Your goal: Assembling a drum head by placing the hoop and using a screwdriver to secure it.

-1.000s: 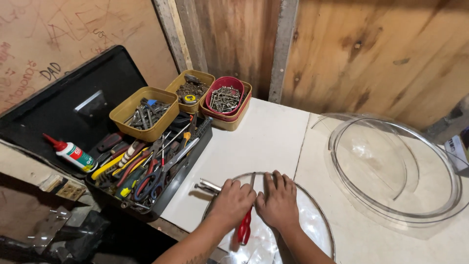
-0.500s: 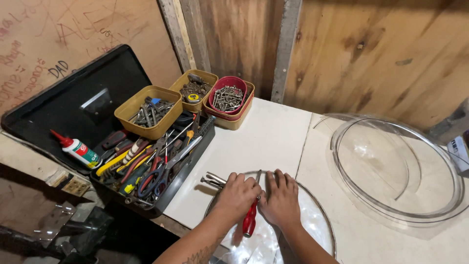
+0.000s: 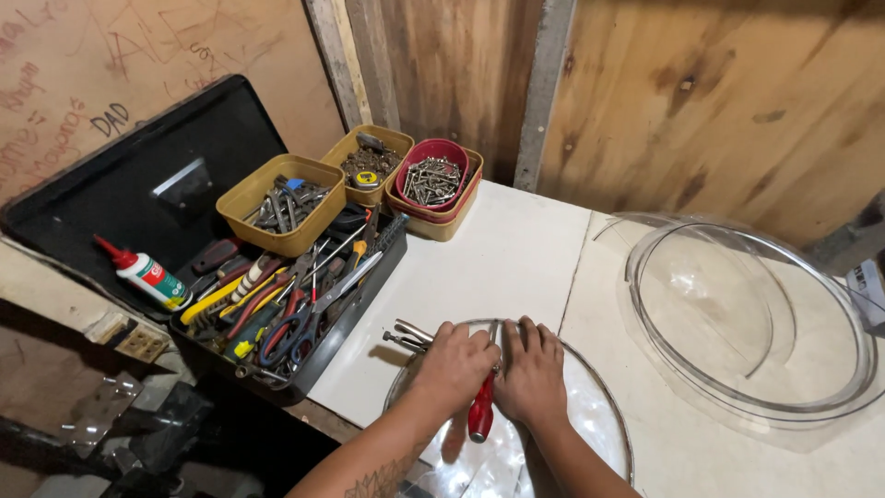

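My left hand (image 3: 454,367) grips a red-handled screwdriver (image 3: 481,411) whose handle points toward me. My right hand (image 3: 529,371) rests flat beside it, fingers pressed on a round clear plastic disc (image 3: 590,410) lying on the white table (image 3: 502,247). Both hands touch each other over the disc's far edge. Metal plier jaws (image 3: 408,334) stick out just left of my left hand.
An open black toolbox (image 3: 277,304) full of hand tools sits at the left, with a glue bottle (image 3: 143,273) beside it. Yellow trays (image 3: 277,198) and a red bowl of screws (image 3: 431,175) stand behind. A large clear dome (image 3: 747,318) lies at the right.
The view has shifted slightly; both hands stay together on the disc with the screwdriver, barely moving.
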